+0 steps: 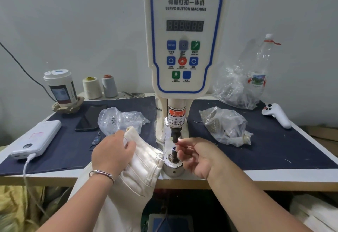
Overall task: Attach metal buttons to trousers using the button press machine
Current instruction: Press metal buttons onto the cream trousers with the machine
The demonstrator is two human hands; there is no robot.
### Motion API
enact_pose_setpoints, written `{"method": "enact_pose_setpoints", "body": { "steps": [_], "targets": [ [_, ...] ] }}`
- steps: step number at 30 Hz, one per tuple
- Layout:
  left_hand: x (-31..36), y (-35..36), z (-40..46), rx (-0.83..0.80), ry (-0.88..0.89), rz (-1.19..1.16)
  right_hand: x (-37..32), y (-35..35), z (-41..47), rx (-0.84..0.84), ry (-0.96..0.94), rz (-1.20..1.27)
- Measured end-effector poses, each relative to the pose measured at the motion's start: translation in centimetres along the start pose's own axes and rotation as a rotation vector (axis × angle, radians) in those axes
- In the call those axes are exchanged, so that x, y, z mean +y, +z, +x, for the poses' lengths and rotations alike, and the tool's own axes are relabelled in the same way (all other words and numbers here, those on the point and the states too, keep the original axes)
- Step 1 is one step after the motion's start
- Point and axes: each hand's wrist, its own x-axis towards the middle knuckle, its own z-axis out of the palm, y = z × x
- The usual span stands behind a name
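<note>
The white servo button machine (184, 36) stands at the table's middle, its dark upper punch (174, 135) above the round metal lower die (172, 166). Cream trousers (142, 167) hang over the front edge, just left of the die. My left hand (112, 151) grips the waistband of the trousers. My right hand (197, 156) is beside the die, its thumb and forefinger pinched together right at the tip of the upper punch. Whether they hold a button is hidden by the fingers.
Plastic bags of buttons lie left (118, 120) and right (223, 124) of the machine, a third bag (236, 89) at the back. A power bank (36, 138), phone (91, 118), cup (61, 87), two thread cones, scissors (95, 141) and a white controller (277, 114) sit on the dark mat.
</note>
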Motion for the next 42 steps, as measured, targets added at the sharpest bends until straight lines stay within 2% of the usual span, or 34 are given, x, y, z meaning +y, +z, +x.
{"method": "enact_pose_setpoints", "body": {
  "steps": [12, 18, 21, 25, 28, 31, 33, 36, 39, 42],
  "targets": [
    [0.0, 0.1, 0.0, 0.012, 0.000, 0.010, 0.4, -0.2, -2.1, -0.138, 0.073, 0.289],
    [-0.2, -0.2, 0.2, -0.026, -0.009, 0.001, 1.0, -0.1, -2.6, -0.171, 0.036, 0.383],
    [-0.6, -0.7, 0.3, -0.061, -0.007, -0.022, 2.0, 0.0, -3.5, -0.154, -0.024, 0.353],
    [-2.3, -1.4, 0.8, -0.104, -0.033, -0.030, 5.3, 1.2, -4.2, 0.005, -0.214, 0.055],
    [-3.0, -1.6, 0.7, -0.122, -0.035, -0.062, 7.2, 4.5, -3.7, 0.017, -0.532, -0.355],
    [-3.4, -1.6, 1.5, -0.213, -0.124, -0.309, 6.4, 8.8, -1.1, 0.000, -0.846, -0.673],
    [-3.9, -1.7, 2.0, -0.260, -0.193, -0.513, 4.9, 11.8, 2.0, 0.054, -0.956, -0.844],
    [-4.3, -1.8, 2.0, -0.272, -0.194, -0.591, 2.2, 15.8, 7.0, 0.187, -0.942, -1.215],
    [-4.4, -1.6, 1.9, -0.271, -0.183, -0.571, 0.7, 18.3, 10.9, 0.166, -0.747, -1.601],
    [-4.5, -1.2, 2.0, -0.267, -0.195, -0.524, 0.2, 19.6, 13.5, 0.163, -0.671, -1.845]
  ]
}}
